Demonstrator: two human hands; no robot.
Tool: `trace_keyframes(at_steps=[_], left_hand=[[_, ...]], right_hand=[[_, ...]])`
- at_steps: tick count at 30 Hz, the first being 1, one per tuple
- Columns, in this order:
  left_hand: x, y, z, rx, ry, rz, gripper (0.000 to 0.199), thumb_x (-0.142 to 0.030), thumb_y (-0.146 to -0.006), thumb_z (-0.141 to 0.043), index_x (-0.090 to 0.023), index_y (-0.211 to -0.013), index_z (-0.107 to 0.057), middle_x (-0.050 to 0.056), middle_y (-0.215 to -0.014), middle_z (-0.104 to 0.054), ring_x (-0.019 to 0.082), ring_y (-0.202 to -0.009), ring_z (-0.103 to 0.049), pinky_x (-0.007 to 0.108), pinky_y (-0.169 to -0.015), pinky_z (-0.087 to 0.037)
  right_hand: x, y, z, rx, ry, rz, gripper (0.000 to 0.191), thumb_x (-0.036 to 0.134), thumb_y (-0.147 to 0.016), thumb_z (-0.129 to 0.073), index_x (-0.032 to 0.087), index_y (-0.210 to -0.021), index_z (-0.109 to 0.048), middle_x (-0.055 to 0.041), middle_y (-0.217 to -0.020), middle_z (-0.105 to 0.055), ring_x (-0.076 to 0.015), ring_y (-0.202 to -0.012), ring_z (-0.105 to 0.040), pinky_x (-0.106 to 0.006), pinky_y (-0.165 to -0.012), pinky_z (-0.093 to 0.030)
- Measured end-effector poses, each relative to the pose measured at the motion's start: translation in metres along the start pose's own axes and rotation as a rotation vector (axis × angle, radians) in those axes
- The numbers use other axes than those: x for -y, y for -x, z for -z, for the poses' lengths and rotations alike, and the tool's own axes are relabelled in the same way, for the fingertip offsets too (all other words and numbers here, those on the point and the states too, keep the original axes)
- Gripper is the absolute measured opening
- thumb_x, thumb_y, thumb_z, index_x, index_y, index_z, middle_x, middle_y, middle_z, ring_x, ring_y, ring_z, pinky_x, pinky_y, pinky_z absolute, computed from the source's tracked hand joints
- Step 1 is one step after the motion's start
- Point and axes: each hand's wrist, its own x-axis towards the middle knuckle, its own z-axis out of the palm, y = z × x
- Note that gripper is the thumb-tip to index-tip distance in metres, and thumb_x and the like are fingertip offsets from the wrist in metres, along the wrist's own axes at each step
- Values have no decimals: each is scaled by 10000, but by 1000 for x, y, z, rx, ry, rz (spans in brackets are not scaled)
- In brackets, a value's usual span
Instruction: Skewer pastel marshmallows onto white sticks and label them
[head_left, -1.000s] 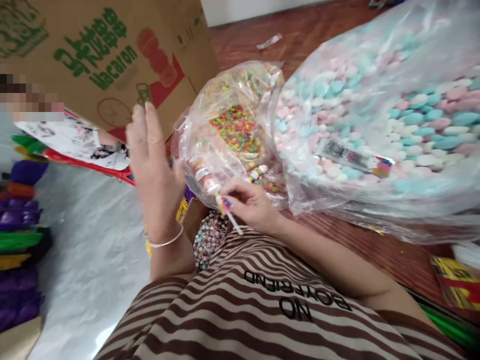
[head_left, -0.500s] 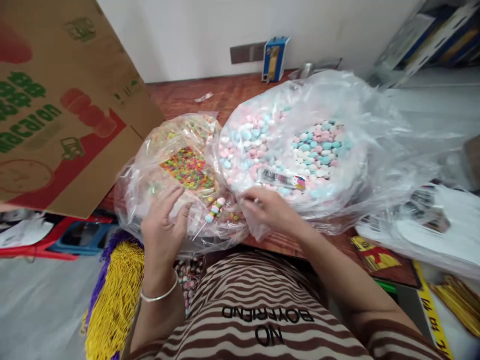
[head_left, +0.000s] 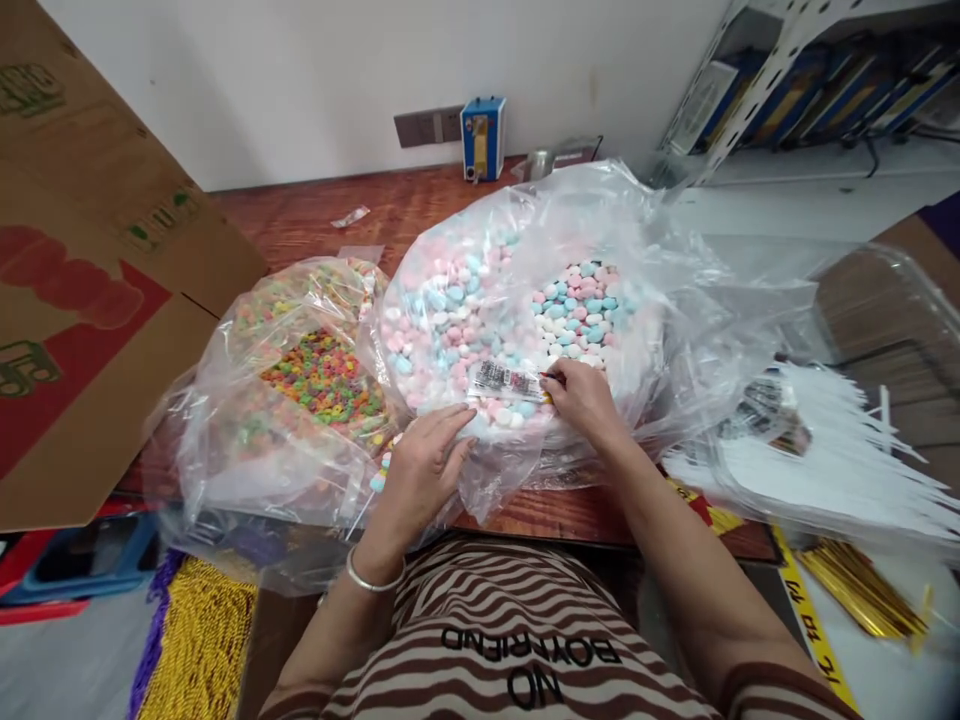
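Note:
My right hand pinches the right end of a small printed clear packet, which lies on the big plastic bag of pink, white and blue candies. Beside the packet's lower left, my left hand rests with fingers apart at the edge of that bag and holds nothing. A second clear bag, of orange, green and red ring-shaped pieces, lies to the left. Part of a candy skewer shows next to my left hand, which hides the rest of it.
A large cardboard box stands at the left. A blue and white box is against the wall. White sticks in clear plastic lie at the right, above gold ties. Yellow and purple fringe hangs at lower left.
The view has shifted rightward. My right hand has moved onto the printed packet and now grips its end. My left hand has moved right, from the ring-piece bag to the candy bag's edge.

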Motion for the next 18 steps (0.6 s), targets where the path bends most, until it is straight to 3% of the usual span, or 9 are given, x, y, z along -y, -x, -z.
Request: trace_keyframes(at_steps=[3, 7, 9, 11, 14, 16, 18], left_hand=[[-9, -6, -10, 73, 160, 65, 302, -204, -944, -617, -208, -1234, -699, 103, -1229, -748, 236, -1166, -694, 423, -1022, -554], [-25, -12, -31, 304, 592, 264, 276, -250, -910, -668, -211, -1171, -750, 92, -1182, -768, 238, -1104, -715, 407, -1017, -543], [-32, -15, -46, 420, 905, 464, 325, -300, -882, -714, -226, -1197, -749, 98, -1224, -754, 258, -1124, -711, 432, -1043, -521], [-39, -19, -61, 463, 1243, 682, 448, -336, -825, -788, -241, -1258, -719, 112, -1286, -725, 277, -1156, -698, 451, -1060, -499], [-46, -25, -76, 364, 1641, 844, 674, -340, -698, -902, -262, -1325, -667, 129, -1377, -664, 289, -1217, -660, 441, -1060, -484], [-50, -29, -80, 202, 1765, 843, 725, -319, -652, -932, -280, -1321, -658, 106, -1352, -673, 263, -1217, -651, 396, -1027, -497], [-52, -32, -80, 12, 1769, 846, 644, -314, -660, -925, -267, -1258, -690, 72, -1218, -727, 215, -1127, -678, 336, -955, -520]], right_hand=[[-1, 3, 4, -15, 16, 23, 275, 274, -940, -493, 183, -884, -746, -129, -951, -750, -272, -939, -629, -386, -829, -405], [2, 11, 11, -210, -17, 109, 315, 266, -969, -489, 203, -1144, -743, -154, -1364, -663, -330, -1226, -575, -488, -992, -393], [9, 18, 20, -292, -108, 180, 307, 268, -982, -492, 215, -1167, -731, -141, -1365, -668, -314, -1246, -580, -488, -1025, -401], [20, 27, 33, -311, -270, 217, 270, 281, -999, -495, 226, -1123, -729, -106, -1198, -743, -266, -1135, -646, -435, -996, -443], [35, 43, 54, -241, -526, 175, 203, 296, -997, -527, 223, -992, -716, -35, -914, -745, -196, -872, -678, -329, -820, -501], [40, 53, 64, -176, -614, 159, 178, 292, -981, -555, 214, -942, -710, -14, -849, -712, -174, -803, -655, -293, -749, -493], [41, 60, 68, -126, -648, 154, 173, 293, -969, -574, 207, -925, -717, -6, -825, -699, -162, -778, -637, -279, -730, -481]])
